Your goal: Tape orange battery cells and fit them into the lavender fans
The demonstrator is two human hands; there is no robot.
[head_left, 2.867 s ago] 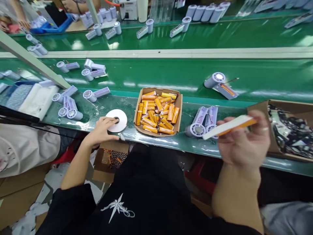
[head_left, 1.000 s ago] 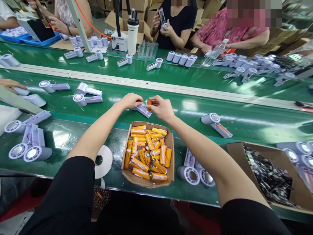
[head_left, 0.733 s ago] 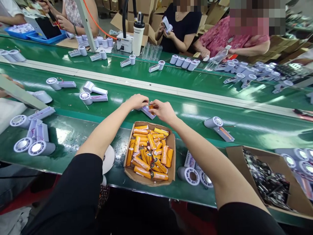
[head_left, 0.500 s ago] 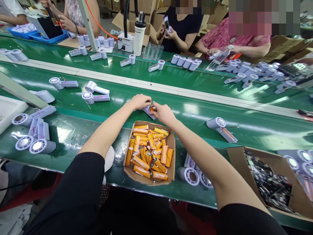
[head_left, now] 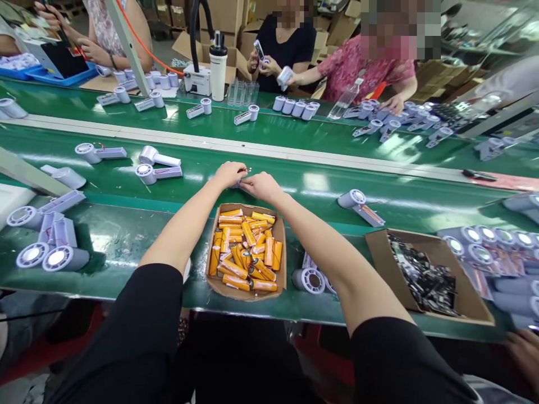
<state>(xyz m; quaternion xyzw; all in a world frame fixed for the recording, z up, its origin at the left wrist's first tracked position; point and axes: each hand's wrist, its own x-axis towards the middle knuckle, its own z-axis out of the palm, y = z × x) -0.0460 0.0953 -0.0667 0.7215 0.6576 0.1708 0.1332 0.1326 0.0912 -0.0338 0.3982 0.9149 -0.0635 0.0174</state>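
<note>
Over the green belt, my left hand (head_left: pixel 231 173) and my right hand (head_left: pixel 264 186) meet with bent fingers on a lavender handheld fan housing (head_left: pixel 245 188). Only slivers of the housing show between and below the fingers. A small wire end (head_left: pixel 250 169) sticks up by my left fingertips. Just below my wrists stands a cardboard box (head_left: pixel 283 275) of orange wrapped batteries (head_left: pixel 248 234) with dark wires. Beside my right forearm lie fan housings (head_left: pixel 309 279), partly hidden by the arm.
More fan housings (head_left: pixel 71 258) lie on the left ledge and along the belt (head_left: pixel 202 160). A box of dark circuit boards (head_left: pixel 379 252) sits at right, near rows of fans (head_left: pixel 467 235). Across the belt, co-workers (head_left: pixel 290 39) handle fans beside a white bottle (head_left: pixel 218 70).
My view has shifted to the right. My right fingers now cover the orange battery that showed in the housing. Across the belt, a co-worker in pink now stretches an arm out with a fan.
</note>
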